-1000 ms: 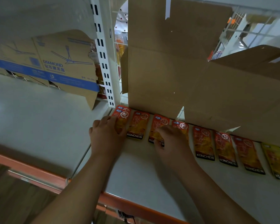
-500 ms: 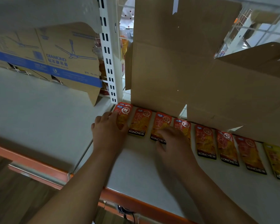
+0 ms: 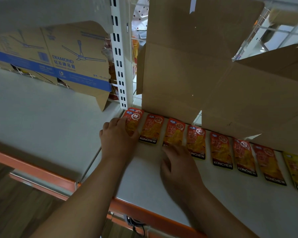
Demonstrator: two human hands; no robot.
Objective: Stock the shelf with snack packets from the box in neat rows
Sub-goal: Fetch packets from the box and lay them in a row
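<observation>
View: head camera, looking down over two bare forearms at a shop shelf.
Shelf: a white shelf [image 3: 230,203] with an orange front rail [image 3: 153,219].
Snack packets: a row of snack packets [image 3: 220,150] lies flat along the back of the shelf, side by side, tops toward a brown cardboard box [image 3: 179,74]. Most are red-orange, and the one furthest right is a yellow packet [image 3: 296,170].
Left end: the leftmost packets [image 3: 134,117] are two, one overlapping the other, just beside a white slotted post [image 3: 119,54].
Left hand: the left hand [image 3: 118,136] rests on the leftmost packets with bent fingers and the thumb across the front. Whether it grips or only presses cannot be told.
Right hand: the right hand [image 3: 179,167] is blurred, its fingers loose and holding nothing. The fingertips meet the lower edge of the third packet [image 3: 174,133].
Step in hand: probably straightening the left part of the row.
Doing it well: slide each packet flat rather than lifting it. Line up the black bottom strips, keep the gaps even, and square the overlapped pair so that it sits as one neat stack.
Packet writing: "KONCHEW" in white on the black strip. Large Chinese characters above it are too small to read.
Other writing: a fan carton [image 3: 67,66] on the next shelf bay reads "DIAMOND", with Chinese characters and a ceiling-fan drawing.
</observation>
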